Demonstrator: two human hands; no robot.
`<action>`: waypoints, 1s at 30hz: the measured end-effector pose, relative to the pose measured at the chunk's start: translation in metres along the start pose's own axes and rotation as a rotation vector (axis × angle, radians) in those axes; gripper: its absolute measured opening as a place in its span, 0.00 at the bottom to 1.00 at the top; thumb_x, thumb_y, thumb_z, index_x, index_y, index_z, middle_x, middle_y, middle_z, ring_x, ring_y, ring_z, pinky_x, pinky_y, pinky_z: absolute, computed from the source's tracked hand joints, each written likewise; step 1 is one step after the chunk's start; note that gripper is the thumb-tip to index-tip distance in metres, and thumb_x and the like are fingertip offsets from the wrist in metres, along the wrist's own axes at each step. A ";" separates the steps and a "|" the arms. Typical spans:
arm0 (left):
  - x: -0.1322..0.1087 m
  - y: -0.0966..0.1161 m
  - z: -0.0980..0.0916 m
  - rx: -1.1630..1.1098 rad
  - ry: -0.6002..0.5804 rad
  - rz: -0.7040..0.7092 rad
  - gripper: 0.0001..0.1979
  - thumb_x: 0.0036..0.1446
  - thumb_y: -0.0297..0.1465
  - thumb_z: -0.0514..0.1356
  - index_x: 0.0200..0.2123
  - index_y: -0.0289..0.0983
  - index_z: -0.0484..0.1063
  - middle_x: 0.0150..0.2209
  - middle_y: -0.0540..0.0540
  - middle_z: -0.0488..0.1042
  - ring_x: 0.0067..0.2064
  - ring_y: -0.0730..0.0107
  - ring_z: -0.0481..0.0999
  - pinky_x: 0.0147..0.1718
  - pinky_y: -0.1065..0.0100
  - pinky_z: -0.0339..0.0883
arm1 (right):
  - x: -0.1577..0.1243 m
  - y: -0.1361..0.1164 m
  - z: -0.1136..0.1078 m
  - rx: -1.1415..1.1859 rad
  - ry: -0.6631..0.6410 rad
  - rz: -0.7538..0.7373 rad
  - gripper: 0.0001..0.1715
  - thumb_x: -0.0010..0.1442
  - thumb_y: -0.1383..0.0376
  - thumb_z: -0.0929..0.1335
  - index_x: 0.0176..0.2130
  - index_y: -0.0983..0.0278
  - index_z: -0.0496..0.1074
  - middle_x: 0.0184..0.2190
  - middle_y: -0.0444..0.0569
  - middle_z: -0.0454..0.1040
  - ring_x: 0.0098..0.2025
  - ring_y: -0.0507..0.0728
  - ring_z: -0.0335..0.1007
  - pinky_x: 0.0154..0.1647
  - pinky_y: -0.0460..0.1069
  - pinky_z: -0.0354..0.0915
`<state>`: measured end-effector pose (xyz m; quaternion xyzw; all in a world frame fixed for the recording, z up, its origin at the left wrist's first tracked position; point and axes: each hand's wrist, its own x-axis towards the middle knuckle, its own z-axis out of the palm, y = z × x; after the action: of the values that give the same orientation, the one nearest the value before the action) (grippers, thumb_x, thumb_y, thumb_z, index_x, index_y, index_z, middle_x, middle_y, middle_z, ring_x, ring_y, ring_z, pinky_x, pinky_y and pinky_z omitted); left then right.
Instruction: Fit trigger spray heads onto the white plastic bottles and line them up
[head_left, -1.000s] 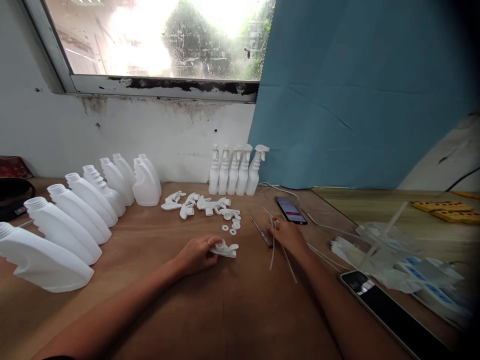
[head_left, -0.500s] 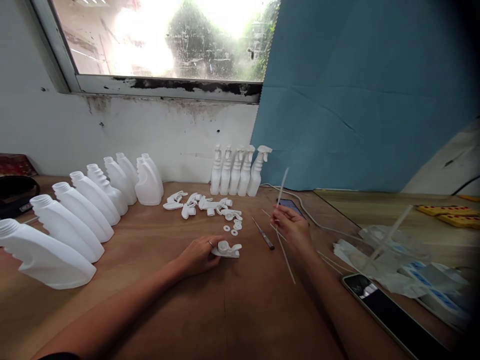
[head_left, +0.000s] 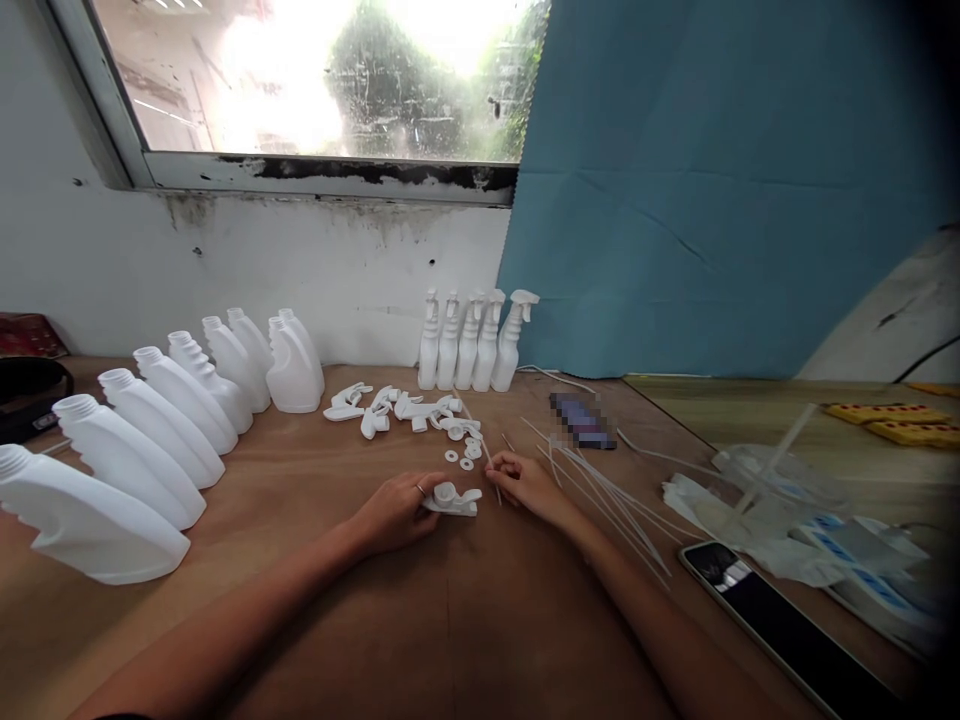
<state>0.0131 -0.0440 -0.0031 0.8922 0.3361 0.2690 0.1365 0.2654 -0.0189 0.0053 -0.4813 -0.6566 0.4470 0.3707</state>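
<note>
My left hand (head_left: 400, 513) is closed on a white spray trigger head (head_left: 452, 499), which rests low over the wooden table with its round socket facing up. Just right of it, my right hand (head_left: 523, 482) pinches a thin, clear plastic tube (head_left: 480, 437) between thumb and fingertips; the tube slants up and away to the left. Beyond the hands lies a pile of loose trigger heads (head_left: 405, 408), with small white ring washers (head_left: 466, 463) at its near end. More thin tubes (head_left: 615, 500) are spread on the table right of my right hand.
Open white bottles (head_left: 142, 465) stand in a slanting row at left. Several bottles with spray heads (head_left: 469, 345) stand against the back wall. At right are a smartphone (head_left: 780, 625), a pixelated flat object (head_left: 581, 420), a clear plastic cup (head_left: 780, 480) with a straw and a power strip (head_left: 862, 565).
My right hand has moved left and down with the tube, to near the trigger head. The loose tubes and the screwdriver-like tool's place are now partly behind it. My left hand stays put.
</note>
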 end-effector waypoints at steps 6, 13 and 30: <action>0.003 0.007 0.000 0.009 0.008 0.003 0.23 0.53 0.28 0.57 0.53 0.39 0.62 0.43 0.43 0.74 0.44 0.63 0.73 0.44 0.65 0.65 | -0.006 -0.019 0.017 0.038 0.139 -0.287 0.16 0.59 0.53 0.66 0.35 0.64 0.71 0.30 0.48 0.74 0.30 0.54 0.70 0.25 0.46 0.64; 0.005 0.012 0.001 -0.027 -0.001 0.009 0.29 0.52 0.27 0.57 0.58 0.41 0.59 0.48 0.44 0.73 0.46 0.64 0.73 0.47 0.66 0.65 | -0.019 -0.032 0.041 -0.001 0.105 -0.427 0.10 0.63 0.58 0.63 0.35 0.62 0.69 0.27 0.45 0.72 0.28 0.53 0.70 0.32 0.48 0.68; 0.005 0.008 0.004 -0.041 -0.003 0.000 0.25 0.51 0.27 0.58 0.55 0.38 0.63 0.48 0.43 0.73 0.47 0.63 0.73 0.49 0.65 0.65 | -0.017 -0.037 0.050 -0.333 0.089 -0.577 0.08 0.64 0.63 0.63 0.32 0.61 0.66 0.31 0.47 0.68 0.35 0.54 0.66 0.38 0.49 0.62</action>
<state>0.0228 -0.0472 -0.0008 0.8896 0.3305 0.2744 0.1552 0.2133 -0.0521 0.0231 -0.3483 -0.8130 0.1888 0.4267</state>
